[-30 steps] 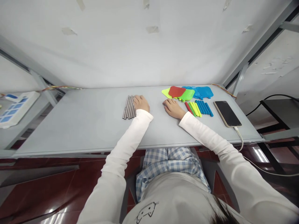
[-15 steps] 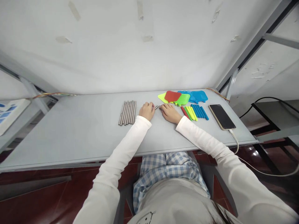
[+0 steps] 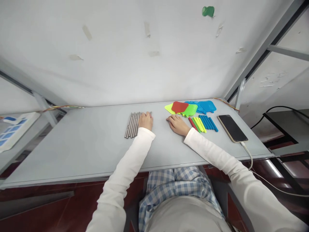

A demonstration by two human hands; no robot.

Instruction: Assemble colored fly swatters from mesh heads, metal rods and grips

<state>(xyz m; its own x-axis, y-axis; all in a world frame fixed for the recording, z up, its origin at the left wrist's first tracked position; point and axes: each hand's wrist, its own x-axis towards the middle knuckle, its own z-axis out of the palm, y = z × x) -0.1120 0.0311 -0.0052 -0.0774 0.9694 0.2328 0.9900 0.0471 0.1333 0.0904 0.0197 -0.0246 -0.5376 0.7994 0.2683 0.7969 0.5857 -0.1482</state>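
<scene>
On the grey table, several thin metal rods (image 3: 132, 125) lie side by side in a row. My left hand (image 3: 145, 121) is at the right end of this row, palm down and fingers bent. A short bit of a metal rod (image 3: 151, 113) shows at its fingertips; the rest is hidden under the hand. My right hand (image 3: 178, 125) rests on the table with nothing visible in it, its fingers loosely bent and a little apart. Just right of it lie several coloured sticks (image 3: 203, 123) in red, green, yellow and blue.
Flat plastic fly-swatter heads (image 3: 180, 107) in red, yellow, green and blue overlap near the wall. A phone (image 3: 232, 128) with a white charging cable (image 3: 247, 150) lies on the right. A white-and-blue item (image 3: 14, 129) stands beyond the table's left side.
My left hand has moved left with the metal rod to the row of rods. My right hand has stayed nearly in place, and the metal piece between the hands is gone from there.
</scene>
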